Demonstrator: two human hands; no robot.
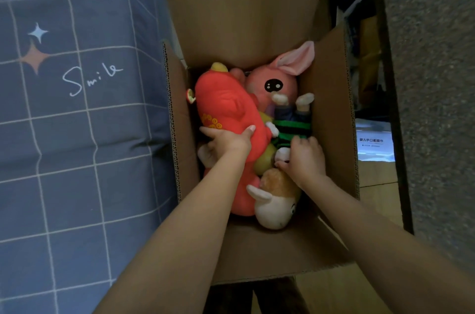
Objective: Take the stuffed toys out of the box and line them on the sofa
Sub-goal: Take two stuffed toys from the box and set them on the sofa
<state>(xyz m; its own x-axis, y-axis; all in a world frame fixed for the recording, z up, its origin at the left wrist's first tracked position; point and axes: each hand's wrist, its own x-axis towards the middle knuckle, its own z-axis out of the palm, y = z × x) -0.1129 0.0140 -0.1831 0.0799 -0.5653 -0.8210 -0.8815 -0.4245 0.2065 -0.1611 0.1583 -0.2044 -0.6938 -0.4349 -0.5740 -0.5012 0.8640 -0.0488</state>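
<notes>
An open cardboard box (246, 20) stands on the floor beside the sofa (77, 133), which is covered in blue checked fabric. Several stuffed toys fill it. A big red plush (226, 105) lies on the left side, and my left hand (227, 142) grips its lower middle, thumb and fingers spread around it. A pink rabbit (272, 79) sits at the back. A doll in a green-and-black striped top (293, 126) lies on the right; my right hand (305, 157) has its fingers curled into that doll. A cream and orange plush (275, 200) lies nearest me.
The box flaps stand open on all sides, the near flap (270, 254) folded toward me. A grey wall or panel (437, 82) rises on the right, with cluttered items and a white package (375, 141) in the gap beside the box. Wooden floor (341, 293) shows below.
</notes>
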